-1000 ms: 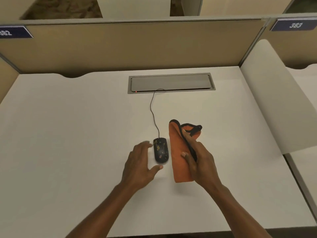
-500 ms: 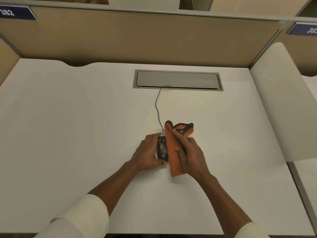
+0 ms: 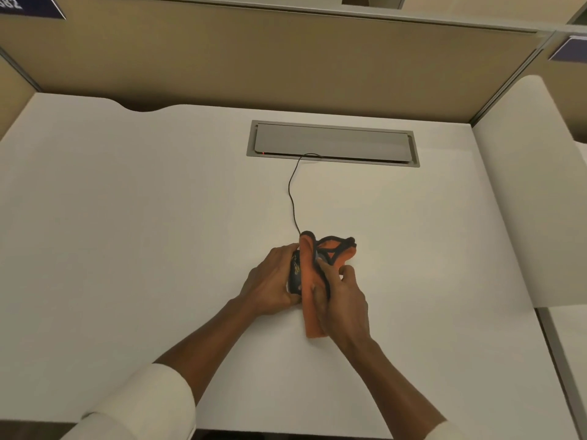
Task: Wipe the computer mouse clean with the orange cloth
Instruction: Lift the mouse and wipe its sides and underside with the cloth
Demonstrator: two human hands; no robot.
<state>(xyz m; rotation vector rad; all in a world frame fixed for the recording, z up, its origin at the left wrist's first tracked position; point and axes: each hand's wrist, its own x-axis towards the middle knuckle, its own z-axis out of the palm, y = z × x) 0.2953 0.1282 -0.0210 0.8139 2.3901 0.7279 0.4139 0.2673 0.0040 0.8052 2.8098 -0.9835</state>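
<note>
Left hand (image 3: 270,281) curls around the left side of the computer mouse (image 3: 295,273), fingers wrapped along its far edge and thumb at its near end, gripping it against the white desk (image 3: 127,233). Only a narrow dark strip of the mouse shows between this hand and the cloth; pale marks are visible on that strip. Right hand (image 3: 341,301) clutches the orange cloth (image 3: 309,271), fingers closed on the fabric and pressing it onto the right side and top of the mouse. The cloth is folded into a long band that runs from just beyond the mouse's front back toward the person, its near end hanging past the heel of the right hand. A bunched portion with dark edging sticks out to the right, beyond the fingertips.

Both hands meet at the mouse, touching or nearly touching across the cloth, roughly in the middle of the desk and a little toward the near edge. A thin black cable (image 3: 291,192) leads from the front of the mouse away from the person to a grey cable hatch (image 3: 333,142) set into the desk. Cream sleeves (image 3: 143,404) cover both forearms near the bottom of the view. Beige partition panels (image 3: 270,65) stand behind the desk, and a blue number plate (image 3: 28,6) at the top left is partly cut off.
</note>
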